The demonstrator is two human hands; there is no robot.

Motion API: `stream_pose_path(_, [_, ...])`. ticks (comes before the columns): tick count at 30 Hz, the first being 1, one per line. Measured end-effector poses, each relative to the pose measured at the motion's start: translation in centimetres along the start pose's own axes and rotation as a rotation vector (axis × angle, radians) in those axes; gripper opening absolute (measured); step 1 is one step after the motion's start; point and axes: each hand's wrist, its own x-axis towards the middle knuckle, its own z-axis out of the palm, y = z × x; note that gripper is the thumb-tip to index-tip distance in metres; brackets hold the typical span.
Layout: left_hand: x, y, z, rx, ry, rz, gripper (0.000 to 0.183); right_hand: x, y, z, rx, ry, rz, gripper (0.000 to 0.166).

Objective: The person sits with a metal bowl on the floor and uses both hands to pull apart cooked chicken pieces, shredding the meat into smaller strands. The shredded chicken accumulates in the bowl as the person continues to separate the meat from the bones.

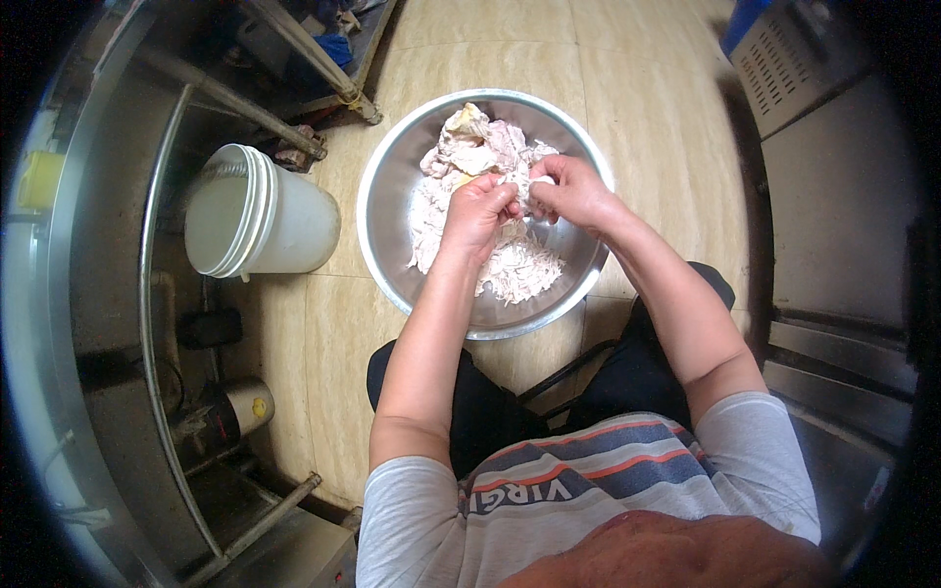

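A wide stainless steel bowl (397,283) stands on the floor in front of my knees. Over its middle, my left hand (481,209) and my right hand (573,192) pinch a piece of pale cooked meat (520,182), likely chicken, between their fingertips. Both hands are close together, and the fingers hide part of the piece. Larger unshredded chunks of meat (470,143) lie at the bowl's far side, some with yellowish skin. Thin white shreds (522,270) are heaped in the near part and along the left of the bowl.
Left of the bowl is a white plastic bucket (294,220). Metal rack legs and rails (151,309) run along the left, with a metal cylinder (250,408) low down beneath. A steel cabinet (831,213) with a vented panel borders the right. Tiled floor (500,44) lies beyond the bowl.
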Motion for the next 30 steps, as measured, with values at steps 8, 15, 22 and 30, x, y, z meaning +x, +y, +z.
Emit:
stream_pose_path(8, [0.1,0.2,-0.4,-0.009,0.028,0.018,0.011,0.0,-0.1,0.0,0.214,-0.037,0.008,0.006])
stream_pose_path(15, [0.2,-0.3,0.1,0.09,0.053,0.058,0.015,0.0,0.3,0.1,0.064,-0.03,-0.027,0.01])
stream_pose_path(22, [-0.2,0.0,0.7,0.203,0.102,0.153,0.012,0.0,0.0,0.0,0.127,0.005,0.001,0.015])
stream_pose_path(30, [-0.2,0.6,0.7,0.213,0.057,0.072,0.012,0.6,1.0,-0.2,0.117,0.055,-0.02,0.016])
